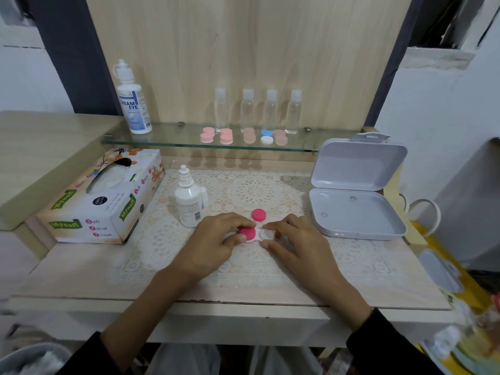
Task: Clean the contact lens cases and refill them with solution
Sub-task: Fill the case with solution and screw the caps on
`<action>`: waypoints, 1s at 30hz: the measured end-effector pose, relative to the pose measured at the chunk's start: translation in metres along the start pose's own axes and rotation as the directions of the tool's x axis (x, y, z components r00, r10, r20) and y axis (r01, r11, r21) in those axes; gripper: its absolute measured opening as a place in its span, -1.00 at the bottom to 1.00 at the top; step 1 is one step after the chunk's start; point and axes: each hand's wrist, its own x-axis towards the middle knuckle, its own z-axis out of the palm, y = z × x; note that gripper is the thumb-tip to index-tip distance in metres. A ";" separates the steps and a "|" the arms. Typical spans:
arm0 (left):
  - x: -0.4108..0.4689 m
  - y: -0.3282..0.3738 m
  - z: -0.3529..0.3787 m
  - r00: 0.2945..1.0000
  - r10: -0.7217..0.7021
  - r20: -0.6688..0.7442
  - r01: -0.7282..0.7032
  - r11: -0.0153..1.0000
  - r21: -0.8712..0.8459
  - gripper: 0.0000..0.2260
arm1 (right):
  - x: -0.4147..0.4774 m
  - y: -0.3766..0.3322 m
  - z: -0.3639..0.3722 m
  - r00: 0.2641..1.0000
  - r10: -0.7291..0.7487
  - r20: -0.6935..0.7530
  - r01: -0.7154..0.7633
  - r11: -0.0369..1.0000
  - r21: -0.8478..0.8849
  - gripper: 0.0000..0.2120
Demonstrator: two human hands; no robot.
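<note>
Lace mat (254, 190) on wooden desk (81, 274), left grip (216, 240) pinching pink cap (247, 233), right grip (296, 239) pinching white case (266, 234).

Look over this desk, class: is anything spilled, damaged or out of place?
Nothing spilled or damaged shows. One pink cap lies loose on the lace mat behind the lens case, one well of which is uncovered; the small bottle stands uncapped.

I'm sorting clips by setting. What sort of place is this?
Likely a home vanity or dressing corner: a lace mat, a glass shelf holding small bottles and lens cases, and a tissue box.
</note>
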 end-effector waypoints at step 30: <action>0.004 0.003 0.007 0.995 -0.078 -0.056 0.086 0.984 0.157 -0.73 | 0.001 -0.001 -0.001 1.000 0.002 0.010 -0.002 1.000 -0.015 -0.65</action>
